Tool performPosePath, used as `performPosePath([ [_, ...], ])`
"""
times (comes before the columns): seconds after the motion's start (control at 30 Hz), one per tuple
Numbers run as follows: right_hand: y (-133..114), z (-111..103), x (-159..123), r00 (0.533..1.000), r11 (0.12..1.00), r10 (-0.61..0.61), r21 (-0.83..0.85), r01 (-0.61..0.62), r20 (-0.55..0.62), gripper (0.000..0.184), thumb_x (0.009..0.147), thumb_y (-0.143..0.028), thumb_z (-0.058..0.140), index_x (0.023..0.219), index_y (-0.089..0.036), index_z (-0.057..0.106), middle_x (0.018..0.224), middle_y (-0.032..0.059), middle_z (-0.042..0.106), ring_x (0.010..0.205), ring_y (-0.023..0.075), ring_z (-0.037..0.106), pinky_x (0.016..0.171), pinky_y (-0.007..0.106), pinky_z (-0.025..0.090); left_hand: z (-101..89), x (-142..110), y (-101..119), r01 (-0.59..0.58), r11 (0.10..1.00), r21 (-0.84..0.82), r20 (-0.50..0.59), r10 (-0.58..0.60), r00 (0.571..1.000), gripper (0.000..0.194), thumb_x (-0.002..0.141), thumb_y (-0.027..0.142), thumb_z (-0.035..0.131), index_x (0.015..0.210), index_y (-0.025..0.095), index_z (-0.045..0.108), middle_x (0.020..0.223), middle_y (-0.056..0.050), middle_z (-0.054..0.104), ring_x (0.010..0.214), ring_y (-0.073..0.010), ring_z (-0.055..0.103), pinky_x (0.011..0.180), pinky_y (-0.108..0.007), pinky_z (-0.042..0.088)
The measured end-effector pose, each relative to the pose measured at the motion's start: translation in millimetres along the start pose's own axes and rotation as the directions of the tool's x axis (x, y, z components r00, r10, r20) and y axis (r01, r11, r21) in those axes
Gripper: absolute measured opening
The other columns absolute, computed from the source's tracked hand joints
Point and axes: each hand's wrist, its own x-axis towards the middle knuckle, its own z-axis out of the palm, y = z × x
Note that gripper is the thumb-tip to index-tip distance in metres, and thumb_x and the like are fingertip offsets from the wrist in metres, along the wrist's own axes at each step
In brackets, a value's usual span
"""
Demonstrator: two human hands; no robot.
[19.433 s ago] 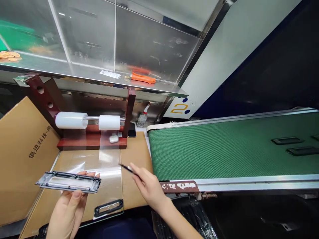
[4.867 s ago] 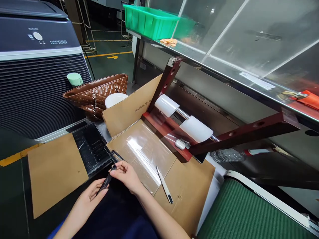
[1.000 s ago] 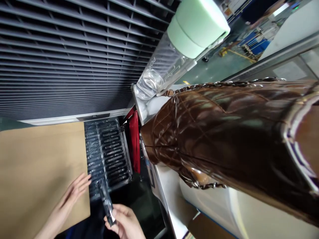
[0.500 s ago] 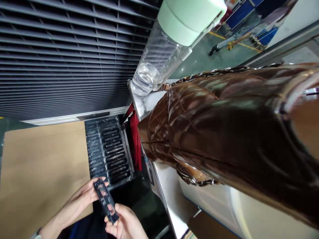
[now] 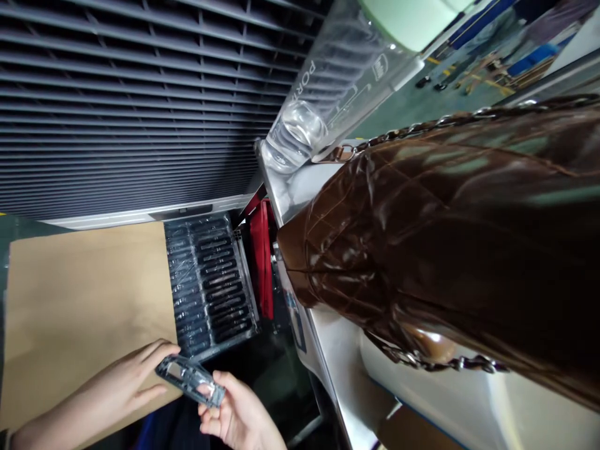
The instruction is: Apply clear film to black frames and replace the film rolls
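Observation:
A dark, narrow plastic frame with oblong openings [image 5: 187, 379] is held at its right end by my right hand [image 5: 237, 409], thumb on top and fingers curled beneath. My left hand [image 5: 140, 378] is at the frame's other end, with thumb and fingers spread apart around it; whether they touch it I cannot tell. Beyond my hands lies a clear plastic tray [image 5: 244, 275] with rows of similar dark parts in its slots. A brown cardboard sheet [image 5: 89, 294] lies to the left, partly under my left forearm.
A brown quilted bag [image 5: 422, 250] with a chain strap fills the right side. Beside it a clear bottle [image 5: 337, 94] with a pale green lid stands against a dark slatted grille [image 5: 140, 112]. Red material [image 5: 260, 262] hangs beside the tray. Other people's legs show at the far upper right.
The frame has turned to a flatter slant and moved slightly left. My left hand's fingers have spread from their hold on its upper end. The camera view has shifted.

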Motion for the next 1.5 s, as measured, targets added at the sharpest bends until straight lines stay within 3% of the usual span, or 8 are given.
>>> performPosePath([
  [0.3,-3.6,5.9,8.9,0.996,0.996,0.074,0.055,-0.071,-0.056,0.051,0.098,-0.037,0.034,0.082,-0.002,0.068,0.058,0.0077,0.065,0.044,0.0101,0.059,0.052,0.019,0.052,-10.6,6.0,-16.0,-0.115,0.972,0.203,0.228,0.068,0.971,0.034,0.084,0.038,0.058,0.118,0.039,0.061,0.115,0.001,0.068,0.105,-0.0209,0.064,0.091,-0.022,0.046],
  [0.53,-16.5,6.7,19.2,0.998,1.0,0.013,-0.009,-0.014,-0.062,0.048,0.096,-0.043,0.044,0.084,-0.002,0.068,0.06,0.0079,0.066,0.044,0.0099,0.059,0.052,0.021,0.052,-10.6,22.1,-33.9,-0.29,0.881,0.373,0.153,0.249,0.956,0.03,0.083,0.042,0.061,0.112,0.041,0.064,0.115,0.002,0.069,0.107,-0.0203,0.063,0.092,-0.025,0.048],
  [0.63,-32.0,5.7,32.7,0.985,0.993,-0.117,-0.008,0.117,-0.129,0.052,0.083,-0.055,0.064,0.084,-0.002,0.068,0.064,0.0091,0.067,0.044,0.0108,0.058,0.05,0.022,0.051,-14.1,39.1,-45.5,-0.293,0.874,0.388,0.073,0.287,0.955,0.031,0.082,0.046,0.061,0.111,0.04,0.066,0.119,0.001,0.068,0.114,-0.023,0.06,0.098,-0.031,0.046],
  [0.77,-49.0,-3.8,50.7,0.908,0.936,-0.329,0.041,0.35,-0.258,0.058,0.055,-0.053,0.086,0.094,-0.012,0.071,0.072,0.0019,0.069,0.054,0.0077,0.059,0.058,0.018,0.05,-30.8,80.2,-59.0,-0.222,0.865,0.45,-0.153,0.319,0.935,0.043,0.083,0.058,0.053,0.112,0.029,0.065,0.12,-0.008,0.066,0.115,-0.0297,0.057,0.101,-0.045,0.043],
  [0.87,-48.0,-18.8,62.1,0.856,0.901,-0.389,0.054,0.431,-0.341,0.059,0.045,-0.05,0.09,0.092,-0.019,0.072,0.072,-0.0025,0.068,0.059,0.0054,0.059,0.061,0.015,0.047,-43.7,126.0,-62.0,-0.137,0.852,0.505,-0.337,0.341,0.877,0.053,0.087,0.06,0.043,0.116,0.019,0.06,0.122,-0.016,0.062,0.116,-0.0333,0.053,0.102,-0.05,0.039],
  [1.07,-31.2,-48.3,82.0,0.789,0.887,-0.399,0.021,0.462,-0.468,0.063,0.036,-0.051,0.092,0.088,-0.019,0.074,0.068,-0.0012,0.068,0.057,0.0081,0.058,0.055,0.017,0.043,-39.6,222.8,-54.1,-0.058,0.827,0.559,-0.46,0.368,0.808,0.042,0.091,0.046,0.048,0.119,0.017,0.057,0.122,-0.012,0.061,0.12,-0.0283,0.05,0.101,-0.048,0.039],
  [1.33,-30.9,-61.9,81.3,0.713,0.857,-0.508,-0.202,0.473,-0.483,0.059,0.055,-0.061,0.082,0.095,-0.019,0.071,0.077,0.0022,0.07,0.063,0.0108,0.062,0.062,0.022,0.048,-29.7,261.2,-46.7,0.029,0.823,0.567,-0.489,0.308,0.816,0.043,0.09,0.04,0.048,0.125,0.019,0.057,0.133,-0.014,0.055,0.124,-0.0341,0.045,0.101,-0.05,0.039],
  [1.5,-41.9,-52.6,100.4,0.561,0.636,-0.746,-0.632,0.442,-0.359,0.053,0.077,-0.061,0.057,0.101,-0.014,0.068,0.079,0.0089,0.071,0.065,0.0184,0.067,0.061,0.031,0.053,-17.7,264.6,-40.0,0.048,0.836,0.546,-0.513,0.289,0.808,0.047,0.09,0.04,0.046,0.132,0.022,0.053,0.143,-0.013,0.049,0.128,-0.0378,0.042,0.102,-0.055,0.036],
])
